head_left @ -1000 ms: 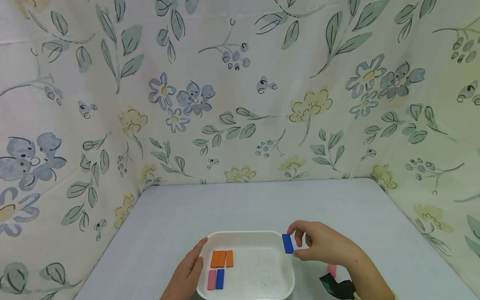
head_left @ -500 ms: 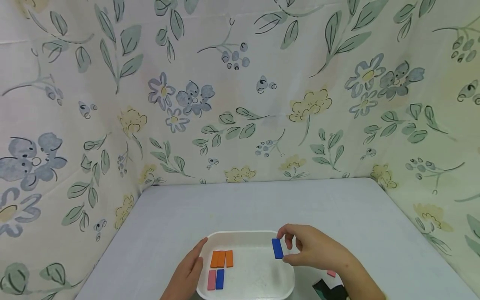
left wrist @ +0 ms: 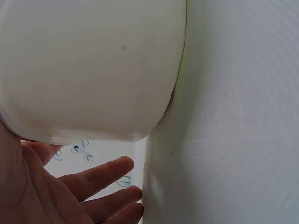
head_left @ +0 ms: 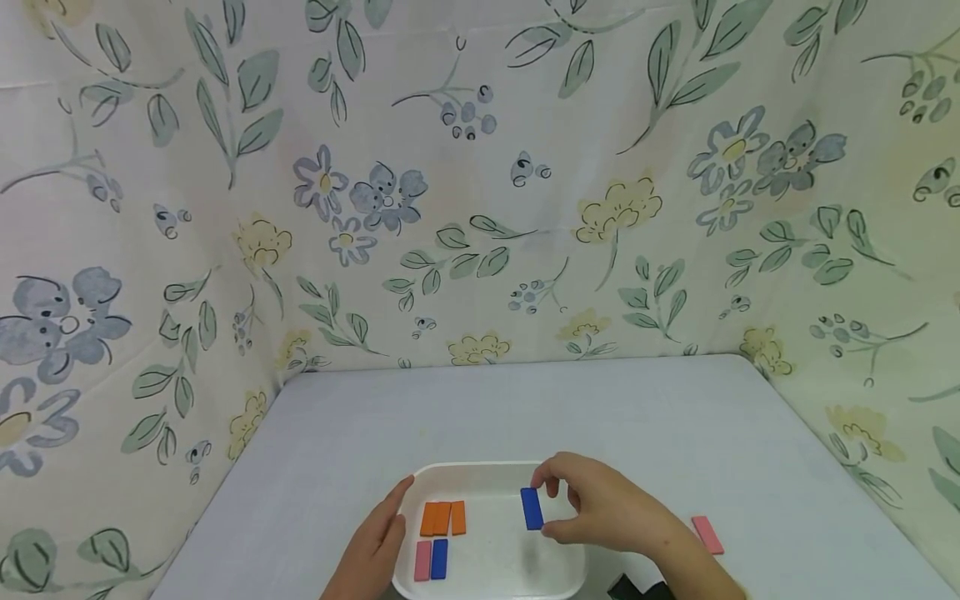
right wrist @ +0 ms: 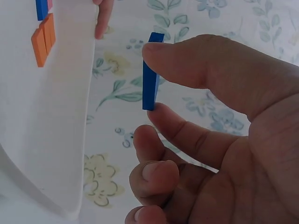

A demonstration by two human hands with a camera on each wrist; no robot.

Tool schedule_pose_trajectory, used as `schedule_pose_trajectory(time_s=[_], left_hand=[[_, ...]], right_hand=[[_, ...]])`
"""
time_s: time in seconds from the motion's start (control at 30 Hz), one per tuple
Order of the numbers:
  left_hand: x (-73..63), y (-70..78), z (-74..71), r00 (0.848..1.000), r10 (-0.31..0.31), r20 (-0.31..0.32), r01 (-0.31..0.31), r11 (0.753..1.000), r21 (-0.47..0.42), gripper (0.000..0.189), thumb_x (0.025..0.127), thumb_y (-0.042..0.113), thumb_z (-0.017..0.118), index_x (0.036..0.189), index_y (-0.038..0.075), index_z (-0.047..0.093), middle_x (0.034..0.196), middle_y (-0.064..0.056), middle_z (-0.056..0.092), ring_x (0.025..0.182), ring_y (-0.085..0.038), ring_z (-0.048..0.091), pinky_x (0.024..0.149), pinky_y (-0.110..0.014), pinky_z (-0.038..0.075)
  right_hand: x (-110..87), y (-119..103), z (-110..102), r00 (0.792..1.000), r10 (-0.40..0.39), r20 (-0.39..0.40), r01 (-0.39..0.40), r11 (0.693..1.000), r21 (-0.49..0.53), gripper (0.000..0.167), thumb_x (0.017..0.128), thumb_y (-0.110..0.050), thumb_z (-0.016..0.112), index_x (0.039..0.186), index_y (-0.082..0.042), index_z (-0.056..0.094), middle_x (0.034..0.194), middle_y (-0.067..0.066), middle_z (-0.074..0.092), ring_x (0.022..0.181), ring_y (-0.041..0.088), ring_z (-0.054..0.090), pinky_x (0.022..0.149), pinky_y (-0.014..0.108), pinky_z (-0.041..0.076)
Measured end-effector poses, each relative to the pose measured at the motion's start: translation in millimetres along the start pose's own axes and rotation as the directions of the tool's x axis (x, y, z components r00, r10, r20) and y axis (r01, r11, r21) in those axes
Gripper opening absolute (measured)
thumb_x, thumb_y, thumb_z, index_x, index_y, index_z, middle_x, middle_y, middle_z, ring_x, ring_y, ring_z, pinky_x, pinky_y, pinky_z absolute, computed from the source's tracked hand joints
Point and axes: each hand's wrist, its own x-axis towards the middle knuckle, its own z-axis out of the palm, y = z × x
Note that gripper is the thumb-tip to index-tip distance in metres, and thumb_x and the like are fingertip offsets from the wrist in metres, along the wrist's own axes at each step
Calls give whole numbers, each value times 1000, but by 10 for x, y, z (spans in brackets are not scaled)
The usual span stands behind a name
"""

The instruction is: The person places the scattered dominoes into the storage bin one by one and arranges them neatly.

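Note:
Between the thumb and a fingertip of my right hand (head_left: 600, 508) is a small flat blue block (head_left: 532, 509), pinched by its ends above the right part of a white tray (head_left: 510, 571). The right wrist view shows the same blue block (right wrist: 149, 77) edge-on, the other fingers loosely bent below it. My left hand (head_left: 367, 542) rests against the tray's left rim; its fingers (left wrist: 100, 179) are fairly straight beside the outer wall. Inside the tray's left part lie three orange blocks (head_left: 442, 518) in a row. Below them, a pink block (head_left: 423, 561) and another blue block (head_left: 439, 559) stand side by side.
A pink block (head_left: 707, 534) lies on the white table (head_left: 480, 417), right of my right forearm. A black object (head_left: 630, 588) is partly visible at the lower edge, near that forearm. Floral cloth (head_left: 480, 208) hangs behind and beside the table.
My right hand has carried the blue block leftward and slightly down, from the tray's right rim to over its inside. The pink block on the table has come into fuller view. My left hand stays put.

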Motion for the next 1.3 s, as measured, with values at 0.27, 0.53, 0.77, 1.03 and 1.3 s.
schedule_pose_trajectory(time_s=[0.27,0.53,0.77,1.03,1.3], left_hand=[[5,-8,-5,1000,11,9,-11,1000,6,51,108,22,44,158,22,34,158,-7,38,139,-36,41,106,-56,40],[-4,7,-6,1000,9,2,-9,1000,2,51,108,20,45,157,22,35,158,-6,38,140,-35,41,106,-55,40],[10,21,-15,1000,18,0,-18,1000,11,50,108,18,44,157,19,36,156,-9,40,140,-36,40,107,-57,39],[10,-1,-14,1000,12,-14,-12,1000,29,50,108,23,45,157,22,37,157,-4,40,141,-33,40,108,-55,39],[32,3,-11,1000,4,-17,-3,1000,29,49,107,21,45,156,22,38,156,-2,41,142,-31,38,109,-55,37]], right_hand=[[69,-38,185,1000,-17,16,17,1000,2,39,79,-27,85,111,-30,63,98,-12,56,68,9,51,56,25,49],[184,-103,487,998,50,45,-51,999,1,40,75,-27,87,109,-29,65,100,-11,56,67,9,52,58,22,51],[242,-167,724,993,100,55,-98,995,-23,41,72,-26,89,106,-32,65,98,-15,55,75,6,55,65,17,54],[291,-256,837,991,111,75,-108,993,-46,42,72,-27,89,107,-33,66,93,-18,56,80,6,55,72,21,55],[395,-366,911,997,74,30,-70,990,-119,42,72,-32,88,108,-30,67,91,-18,56,78,5,54,71,21,53]])
